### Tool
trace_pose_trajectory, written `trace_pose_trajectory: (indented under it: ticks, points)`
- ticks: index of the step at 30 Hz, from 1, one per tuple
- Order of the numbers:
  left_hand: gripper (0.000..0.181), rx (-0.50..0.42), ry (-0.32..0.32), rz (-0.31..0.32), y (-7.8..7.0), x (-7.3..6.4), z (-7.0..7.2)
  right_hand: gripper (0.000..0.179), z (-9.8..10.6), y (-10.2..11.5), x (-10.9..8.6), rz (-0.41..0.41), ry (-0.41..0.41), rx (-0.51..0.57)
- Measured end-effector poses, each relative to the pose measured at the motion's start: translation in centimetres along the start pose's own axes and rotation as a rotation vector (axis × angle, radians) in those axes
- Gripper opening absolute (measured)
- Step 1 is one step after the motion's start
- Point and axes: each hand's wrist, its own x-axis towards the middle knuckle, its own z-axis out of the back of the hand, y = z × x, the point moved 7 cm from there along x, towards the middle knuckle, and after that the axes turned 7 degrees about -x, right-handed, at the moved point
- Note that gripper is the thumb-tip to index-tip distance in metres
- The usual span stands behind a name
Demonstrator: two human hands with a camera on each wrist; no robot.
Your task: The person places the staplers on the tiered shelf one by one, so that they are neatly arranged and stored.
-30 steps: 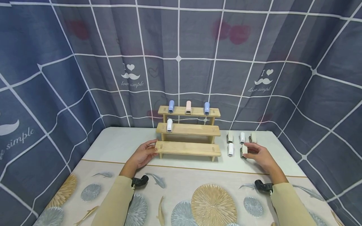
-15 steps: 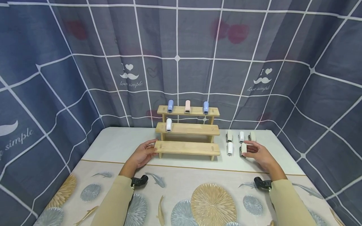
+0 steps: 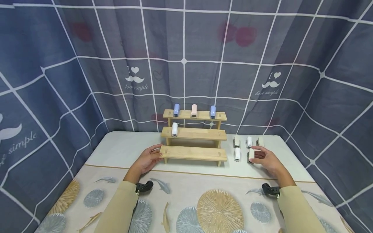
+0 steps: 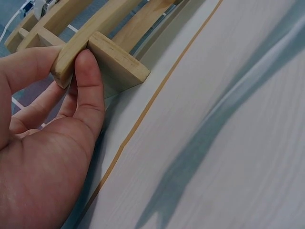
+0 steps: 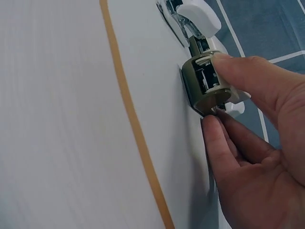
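My left hand [image 3: 149, 159] pinches the left end of the lowest step of a three-tier wooden shelf [image 3: 193, 152]. The left wrist view has the thumb [image 4: 88, 71] pressed by the step's underside and the other fingers behind it. At the right, my right hand [image 3: 266, 159] holds a small cream stapler [image 3: 251, 155] between thumb and fingers. Up close, this stapler [image 5: 202, 86] shows a dark olive body, with my thumb on one end and fingertips at the other. It stands low at the white tabletop.
On the top tier sit two blue staplers [image 3: 176, 110] and a pink one [image 3: 194, 110]. A white stapler [image 3: 175, 129] is on the middle tier's left. Several white and cream staplers [image 3: 237, 154] stand beside my right hand. A patterned cloth [image 3: 186, 194] covers the front; a checked curtain [image 3: 163, 74] encloses the table.
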Motion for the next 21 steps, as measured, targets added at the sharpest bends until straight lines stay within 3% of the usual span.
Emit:
trace_pose_trajectory:
  ticks: [6,14,21]
  points:
    - [0.066,-0.010,0.004,0.005,0.0,0.0,-0.1,0.072,-0.1,0.9,-0.4,0.081,-0.029,0.009]
    - [0.066,-0.021,0.007,0.002,0.0,0.0,-0.1,0.076,-0.4,1.4,-0.9,0.051,-0.098,-0.067]
    - [0.066,0.001,-0.014,0.012,-0.1,-0.1,-0.1,0.077,-0.5,1.6,-1.3,0.052,-0.121,-0.031]
